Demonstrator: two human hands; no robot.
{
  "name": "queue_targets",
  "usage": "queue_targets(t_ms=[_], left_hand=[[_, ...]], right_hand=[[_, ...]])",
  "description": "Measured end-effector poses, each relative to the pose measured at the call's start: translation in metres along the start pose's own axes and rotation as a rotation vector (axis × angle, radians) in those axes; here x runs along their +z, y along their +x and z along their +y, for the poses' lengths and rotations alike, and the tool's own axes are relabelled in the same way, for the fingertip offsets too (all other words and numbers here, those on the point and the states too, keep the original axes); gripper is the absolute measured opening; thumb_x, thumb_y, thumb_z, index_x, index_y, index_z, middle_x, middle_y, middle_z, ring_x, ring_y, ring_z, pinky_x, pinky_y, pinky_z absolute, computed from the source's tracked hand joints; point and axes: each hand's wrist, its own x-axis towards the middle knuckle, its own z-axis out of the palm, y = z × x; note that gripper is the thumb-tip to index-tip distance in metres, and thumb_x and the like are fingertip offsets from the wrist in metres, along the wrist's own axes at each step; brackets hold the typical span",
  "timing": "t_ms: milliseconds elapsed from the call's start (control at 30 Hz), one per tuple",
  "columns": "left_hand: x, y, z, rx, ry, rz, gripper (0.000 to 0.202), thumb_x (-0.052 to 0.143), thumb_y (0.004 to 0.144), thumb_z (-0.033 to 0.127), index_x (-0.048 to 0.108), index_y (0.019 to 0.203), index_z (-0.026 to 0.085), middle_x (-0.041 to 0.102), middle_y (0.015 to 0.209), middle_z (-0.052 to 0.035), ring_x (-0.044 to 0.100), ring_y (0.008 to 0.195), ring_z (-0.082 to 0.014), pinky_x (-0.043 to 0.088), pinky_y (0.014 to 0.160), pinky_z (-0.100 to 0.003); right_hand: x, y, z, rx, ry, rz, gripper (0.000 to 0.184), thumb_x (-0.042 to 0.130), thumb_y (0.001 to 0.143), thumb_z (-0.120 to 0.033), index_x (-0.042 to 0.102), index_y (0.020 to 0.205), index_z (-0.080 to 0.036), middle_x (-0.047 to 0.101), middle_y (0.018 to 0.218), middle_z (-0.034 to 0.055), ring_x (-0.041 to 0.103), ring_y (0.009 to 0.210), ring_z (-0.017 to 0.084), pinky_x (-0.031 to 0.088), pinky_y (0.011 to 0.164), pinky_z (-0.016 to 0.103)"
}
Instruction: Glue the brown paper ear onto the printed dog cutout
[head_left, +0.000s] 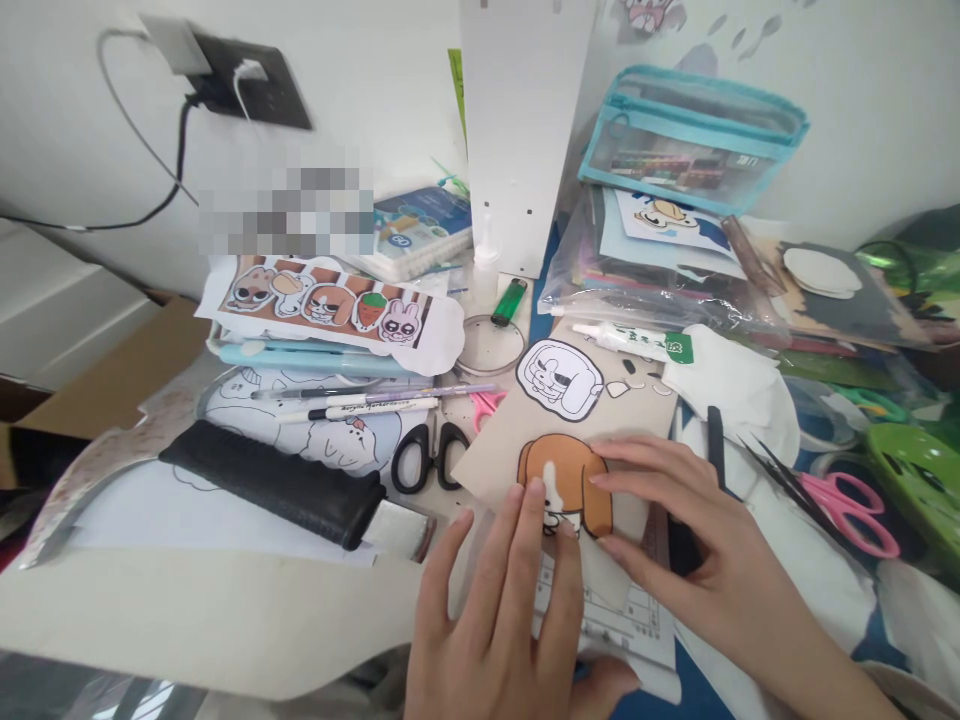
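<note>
My left hand (499, 600) lies flat with fingers stretched out, fingertips pressing the lower left edge of an orange-brown dog cutout (564, 478). My right hand (675, 525) is open too, fingers spread along the cutout's right side. The cutout rests on a beige card sheet (510, 430). Above it on the same sheet lies a black-and-white dog cutout (560, 377) with a few small loose pieces beside it. Neither hand holds anything.
Black scissors (429, 455) lie left of the sheet, pink scissors (851, 510) at right. A glue tube (630, 340), a green lighter (509, 300), pens (360, 405), a sticker strip (322, 305), a black case (274, 483) and a blue pouch (690, 135) crowd the desk.
</note>
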Motion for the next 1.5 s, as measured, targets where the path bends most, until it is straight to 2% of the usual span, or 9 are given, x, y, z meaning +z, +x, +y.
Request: queue_targets(t_ms=[167, 567, 667, 1033, 1267, 1500], left_hand=[[-0.0003, -0.0011, -0.0001, 0.013, 0.007, -0.017, 0.069, 0.042, 0.081, 0.071, 0.063, 0.116, 0.015, 0.059, 0.127, -0.0197, 0.055, 0.118, -0.0297, 0.029, 0.105, -0.047], [0.0008, -0.0003, -0.0008, 0.008, 0.006, -0.009, 0.069, 0.043, 0.081, 0.07, 0.064, 0.114, 0.014, 0.061, 0.125, -0.0191, 0.056, 0.117, -0.0294, 0.028, 0.108, -0.046], [0.0003, -0.0007, 0.0002, -0.005, 0.008, -0.001, 0.067, 0.041, 0.083, 0.068, 0.063, 0.114, 0.014, 0.062, 0.125, -0.018, 0.056, 0.117, -0.0286, 0.029, 0.108, -0.044], [-0.0009, 0.0027, -0.0004, -0.02, 0.018, -0.004, 0.063, 0.045, 0.081, 0.066, 0.062, 0.116, 0.016, 0.062, 0.122, -0.0188, 0.058, 0.114, -0.0291, 0.038, 0.098, -0.041], [0.0002, 0.0023, 0.0001, -0.017, 0.015, -0.008, 0.06, 0.049, 0.081, 0.063, 0.062, 0.114, 0.015, 0.062, 0.122, -0.0205, 0.059, 0.112, -0.0303, 0.038, 0.096, -0.042], [0.0008, 0.0022, 0.0001, -0.005, 0.005, -0.009, 0.063, 0.048, 0.081, 0.065, 0.062, 0.115, 0.014, 0.063, 0.121, -0.0205, 0.059, 0.113, -0.031, 0.038, 0.096, -0.043]], right_hand=[[-0.0002, 0.0003, -0.0009, 0.002, -0.025, -0.006, 0.027, 0.061, 0.082, -0.023, 0.056, 0.108, -0.029, 0.059, 0.126, 0.005, 0.049, 0.124, 0.025, 0.04, 0.101, 0.048], [0.001, -0.0013, -0.0008, -0.026, -0.032, -0.015, 0.028, 0.062, 0.083, -0.021, 0.056, 0.109, -0.028, 0.057, 0.128, 0.0035, 0.044, 0.127, 0.02, 0.037, 0.103, 0.042], [0.0011, -0.0015, -0.0002, -0.042, -0.047, -0.005, 0.027, 0.062, 0.083, -0.021, 0.055, 0.108, -0.028, 0.058, 0.127, 0.0045, 0.045, 0.126, 0.021, 0.038, 0.102, 0.043], [0.0008, -0.0016, -0.0003, -0.059, -0.083, 0.006, 0.025, 0.062, 0.081, -0.021, 0.058, 0.104, -0.027, 0.06, 0.126, 0.0063, 0.05, 0.124, 0.026, 0.042, 0.098, 0.048], [0.0007, -0.0017, -0.0007, -0.057, -0.066, -0.001, 0.026, 0.062, 0.081, -0.02, 0.056, 0.106, -0.027, 0.06, 0.126, 0.0053, 0.048, 0.125, 0.025, 0.041, 0.099, 0.047], [0.0003, -0.0015, -0.0007, -0.058, -0.077, 0.001, 0.025, 0.062, 0.08, -0.021, 0.059, 0.104, -0.027, 0.062, 0.125, 0.0062, 0.05, 0.124, 0.027, 0.044, 0.098, 0.049]])
